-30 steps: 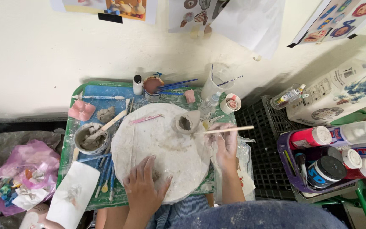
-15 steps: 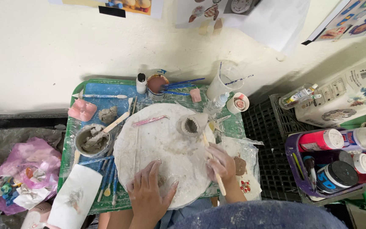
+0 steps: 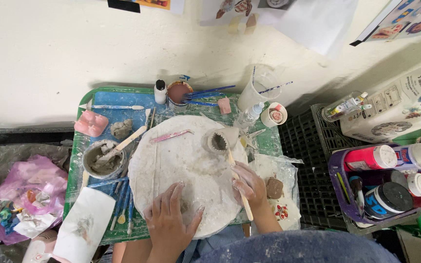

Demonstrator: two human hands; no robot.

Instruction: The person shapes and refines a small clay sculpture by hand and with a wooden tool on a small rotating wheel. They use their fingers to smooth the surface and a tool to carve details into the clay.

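Right hand (image 3: 248,184) has swung the wooden modelling stick (image 3: 239,184) round, fingers clamped on it, tip now at the small clay cup (image 3: 218,141); left hand (image 3: 170,217) stays flat, fingers spread, on the round board (image 3: 171,160).

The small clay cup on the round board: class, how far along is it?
Done: the small clay cup stands formed and hollow on the round board. In hand: the right hand points a wooden stick at its rim; the left hand lies flat on the board. Left: its grey surface looks bare and unpainted.
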